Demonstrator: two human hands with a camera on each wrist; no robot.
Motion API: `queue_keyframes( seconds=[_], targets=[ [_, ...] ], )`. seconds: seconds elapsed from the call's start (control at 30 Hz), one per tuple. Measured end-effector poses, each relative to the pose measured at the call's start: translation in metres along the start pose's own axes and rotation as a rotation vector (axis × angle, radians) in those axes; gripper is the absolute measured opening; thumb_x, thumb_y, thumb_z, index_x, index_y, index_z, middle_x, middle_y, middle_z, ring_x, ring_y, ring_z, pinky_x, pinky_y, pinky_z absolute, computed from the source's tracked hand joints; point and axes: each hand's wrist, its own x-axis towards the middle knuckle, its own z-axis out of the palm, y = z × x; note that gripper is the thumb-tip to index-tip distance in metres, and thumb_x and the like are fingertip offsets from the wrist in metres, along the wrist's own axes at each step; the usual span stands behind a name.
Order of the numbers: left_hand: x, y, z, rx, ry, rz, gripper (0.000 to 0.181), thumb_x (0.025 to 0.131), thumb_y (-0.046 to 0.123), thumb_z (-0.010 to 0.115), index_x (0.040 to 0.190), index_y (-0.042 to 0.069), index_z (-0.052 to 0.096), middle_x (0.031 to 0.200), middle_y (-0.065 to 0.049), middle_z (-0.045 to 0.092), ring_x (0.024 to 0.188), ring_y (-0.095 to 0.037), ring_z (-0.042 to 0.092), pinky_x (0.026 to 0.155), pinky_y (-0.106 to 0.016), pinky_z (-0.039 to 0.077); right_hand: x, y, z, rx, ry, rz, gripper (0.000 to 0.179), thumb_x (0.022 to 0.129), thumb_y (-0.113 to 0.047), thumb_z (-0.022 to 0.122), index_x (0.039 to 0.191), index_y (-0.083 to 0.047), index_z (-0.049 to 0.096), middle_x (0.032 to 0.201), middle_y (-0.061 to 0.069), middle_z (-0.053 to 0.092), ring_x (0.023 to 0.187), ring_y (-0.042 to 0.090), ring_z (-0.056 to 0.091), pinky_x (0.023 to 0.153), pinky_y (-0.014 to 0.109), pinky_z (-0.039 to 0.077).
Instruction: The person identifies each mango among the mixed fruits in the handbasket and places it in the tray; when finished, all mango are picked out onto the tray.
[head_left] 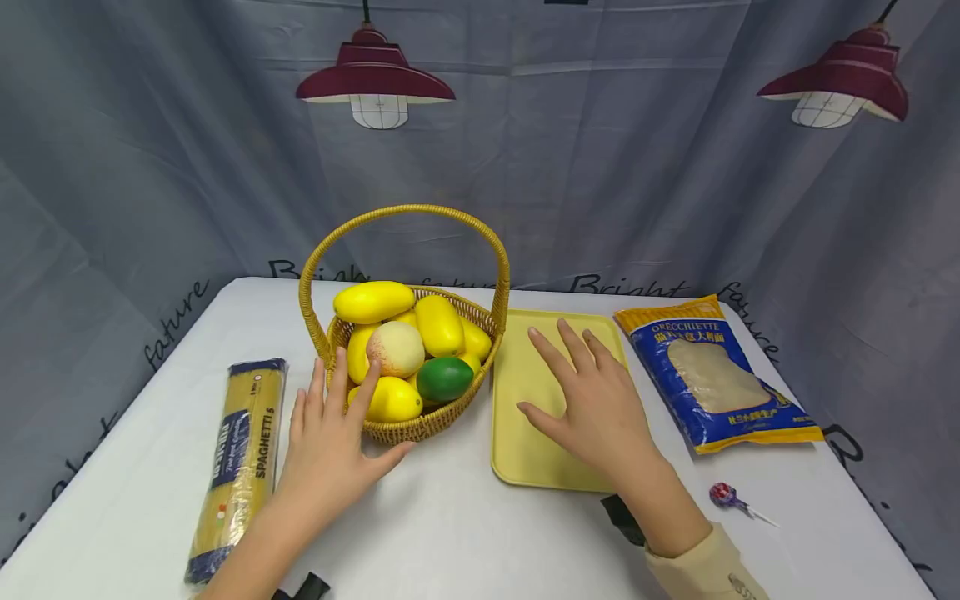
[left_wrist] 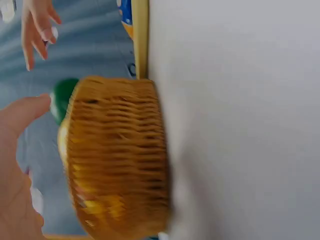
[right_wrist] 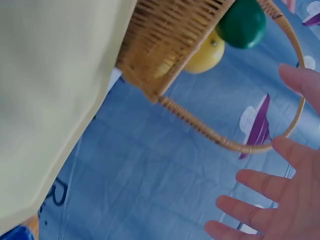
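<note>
A wicker basket point(head_left: 420, 429) with a tall arched handle stands on the white table, heaped with several yellow mangoes point(head_left: 375, 302), a peach point(head_left: 396, 350) and a dark green fruit point(head_left: 444, 380). My left hand point(head_left: 330, 442), fingers spread, hovers at the basket's near left side; whether a fingertip touches the fruit I cannot tell. In the left wrist view its thumb point(left_wrist: 30, 110) points toward the green fruit. Over the pale yellow tray point(head_left: 525, 454), right of the basket, my right hand point(head_left: 600, 408) hangs with fingers apart and holds nothing.
Left of my left hand lies a long spaghetti packet point(head_left: 236, 475). A blue and yellow orecchiette bag point(head_left: 716, 375) is at the right, with a wrapped lollipop point(head_left: 727, 495) nearer me. A grey printed curtain point(head_left: 600, 183) hangs behind the white table point(head_left: 442, 542).
</note>
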Motion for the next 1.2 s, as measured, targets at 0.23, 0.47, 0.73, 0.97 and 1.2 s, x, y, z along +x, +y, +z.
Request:
queue_keyframes(
  seconds=[0.23, 0.47, 0.73, 0.97, 1.2],
  targets=[
    [-0.017, -0.025, 0.009, -0.158, -0.082, -0.177, 0.110, 0.081, 0.062, 0.067, 0.156, 0.017, 0.001, 0.158, -0.017, -0.013, 0.143, -0.045, -0.004, 0.108, -0.070, 0.011, 0.030, -0.021, 0.009, 0.063, -0.019, -0.037, 0.081, 0.084, -0.053, 0.068, 0.152, -0.032, 0.029, 0.151, 0.014, 0.034, 0.129, 0.041, 0.040, 0.092, 0.060, 0.045],
    [-0.016, -0.032, 0.016, -0.410, -0.162, -0.289, 0.107, 0.083, 0.059, 0.067, 0.155, 0.011, 0.005, 0.157, -0.025, -0.002, 0.141, -0.048, 0.009, 0.110, -0.064, 0.015, 0.065, -0.036, 0.021, 0.121, -0.103, -0.020, 0.077, 0.088, -0.050, 0.066, 0.152, -0.035, 0.027, 0.148, 0.012, 0.036, 0.124, 0.037, 0.044, 0.086, 0.055, 0.051],
    [-0.014, -0.039, 0.028, -0.648, -0.130, -0.326, 0.097, 0.085, 0.049, 0.070, 0.152, 0.015, 0.010, 0.156, -0.025, 0.014, 0.137, -0.045, 0.027, 0.108, -0.057, 0.028, 0.107, -0.051, 0.031, 0.151, -0.238, -0.011, 0.074, 0.088, -0.052, 0.065, 0.151, -0.037, 0.029, 0.144, 0.010, 0.041, 0.123, 0.037, 0.043, 0.087, 0.053, 0.051],
    [-0.012, -0.039, 0.035, -0.784, -0.060, -0.274, 0.087, 0.088, 0.036, 0.071, 0.149, 0.010, 0.014, 0.153, -0.026, 0.019, 0.130, -0.043, 0.041, 0.104, -0.053, 0.038, 0.128, -0.055, 0.041, 0.212, -0.353, 0.000, 0.077, 0.085, -0.052, 0.068, 0.151, -0.034, 0.032, 0.138, 0.013, 0.046, 0.111, 0.035, 0.055, 0.087, 0.050, 0.051],
    [-0.010, -0.039, 0.037, -0.825, -0.032, -0.287, 0.080, 0.090, 0.028, 0.071, 0.148, 0.012, 0.018, 0.154, -0.024, 0.018, 0.127, -0.043, 0.045, 0.101, -0.056, 0.041, 0.138, -0.057, 0.048, 0.278, -0.408, -0.008, 0.074, 0.083, -0.051, 0.071, 0.147, -0.031, 0.039, 0.136, 0.014, 0.048, 0.110, 0.036, 0.055, 0.093, 0.049, 0.048]
  ],
)
